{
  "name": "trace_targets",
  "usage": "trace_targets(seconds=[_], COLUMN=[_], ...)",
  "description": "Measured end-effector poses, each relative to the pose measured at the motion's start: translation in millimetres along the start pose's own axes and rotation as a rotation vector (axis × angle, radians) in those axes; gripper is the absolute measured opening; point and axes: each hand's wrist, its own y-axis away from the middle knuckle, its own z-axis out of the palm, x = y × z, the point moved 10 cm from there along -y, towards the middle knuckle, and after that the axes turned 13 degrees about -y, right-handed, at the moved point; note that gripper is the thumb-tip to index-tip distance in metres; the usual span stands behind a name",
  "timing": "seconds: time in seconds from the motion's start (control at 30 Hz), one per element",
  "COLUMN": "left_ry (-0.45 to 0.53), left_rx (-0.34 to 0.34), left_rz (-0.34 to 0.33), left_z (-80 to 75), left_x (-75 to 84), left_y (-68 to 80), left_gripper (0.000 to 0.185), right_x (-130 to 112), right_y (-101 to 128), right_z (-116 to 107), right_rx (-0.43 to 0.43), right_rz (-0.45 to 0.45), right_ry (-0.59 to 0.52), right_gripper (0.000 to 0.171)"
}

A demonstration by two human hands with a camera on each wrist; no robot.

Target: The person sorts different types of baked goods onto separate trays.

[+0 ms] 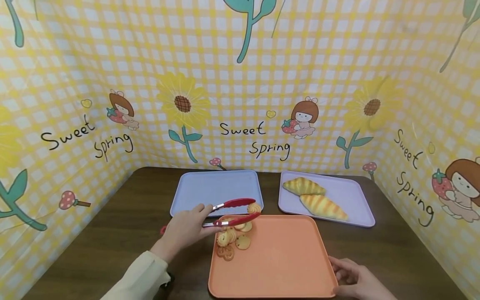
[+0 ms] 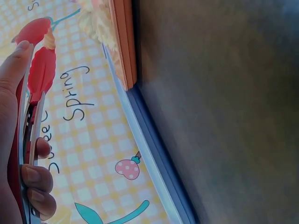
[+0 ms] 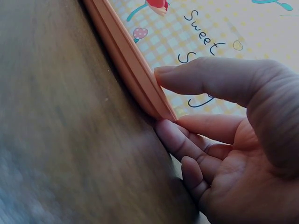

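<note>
My left hand (image 1: 185, 229) grips red-tipped metal tongs (image 1: 237, 203), its fingers curled round their handles in the left wrist view. Between the tong tips is a swirled cookie (image 1: 254, 207), held above the far left corner of the orange tray (image 1: 281, 256). Several cookies cluster on that tray's left side, among them a round cookie (image 1: 243, 241) and a pretzel-shaped cookie (image 1: 226, 252). At the tray's near right corner, my right hand (image 1: 356, 277) pinches the rim; the right wrist view shows the thumb (image 3: 187, 78) on the rim and curled fingers against its edge.
Behind the orange tray, a blue tray (image 1: 221, 187) stands at back left. A lilac tray (image 1: 361, 214) at back right bears two croissant-like breads (image 1: 324, 207). The dark wooden table (image 1: 93, 250) is bounded by a yellow checked cloth (image 1: 240, 91) at the back and sides.
</note>
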Motion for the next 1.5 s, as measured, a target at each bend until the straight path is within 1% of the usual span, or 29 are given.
trace_targets(seconds=[0.07,0.17,0.27,0.33,0.43,0.53,0.63,0.8,0.93,1.03,1.2,1.3,1.43,1.5], left_ry=[0.007,0.019,0.033,0.038,0.054,0.063,0.065,0.071,0.084,0.086,0.095,0.093,0.109,0.114], left_rx=[-0.011,-0.006,0.001,-0.015,-0.075,-0.143,-0.204,-0.306,-0.359,-0.366,-0.360,-0.348,-0.342,-0.360], left_rz=[-0.015,-0.024,-0.029,-0.032,-0.059,-0.106,-0.147,-0.199,-0.237,-0.260,-0.309,-0.340,-0.407,-0.440], left_z=[3.5,8.0,12.7,18.4,31.0,45.8,59.4,78.6,92.3,100.5,109.0,112.4,117.5,121.1], left_x=[-3.4,-6.7,-9.0,-10.6,-15.5,-23.6,-31.0,-39.4,-44.3,-47.5,-52.4,-53.5,-56.9,-59.7], left_y=[-3.0,-7.4,-12.2,-16.4,-24.0,-31.4,-36.8,-42.2,-45.3,-48.4,-53.1,-55.5,-57.6,-57.3], left_gripper=[0.070,0.077,0.069,0.065,0.063,0.064,0.067,0.074,0.078,0.080,0.076,0.072,0.066,0.066], right_x=[0.4,0.5,1.0,-0.5,-0.8,1.2,1.9,1.7,4.4,4.3,-0.1,0.7,1.5,1.3], right_y=[-0.6,-0.4,0.4,0.9,1.0,0.3,0.2,0.3,0.1,0.3,0.5,0.6,0.7,0.6], right_z=[-0.2,-0.8,-1.1,-0.5,-1.1,-2.7,-3.5,-2.3,-2.9,-3.7,-3.6,-3.8,-3.4,-2.6], right_rx=[0.000,0.005,0.009,0.003,0.005,0.016,0.018,0.006,0.006,0.010,0.020,0.025,0.017,0.011], right_rz=[-0.004,-0.019,-0.025,-0.045,-0.046,-0.024,-0.027,-0.042,0.003,0.022,-0.008,0.005,0.018,0.013], right_ry=[0.001,0.024,0.023,0.022,0.019,0.018,0.032,0.038,0.016,0.007,0.042,0.045,0.030,0.028], right_gripper=[0.061,0.061,0.060,0.060,0.060,0.059,0.059,0.059,0.060,0.062,0.062,0.063,0.063,0.063])
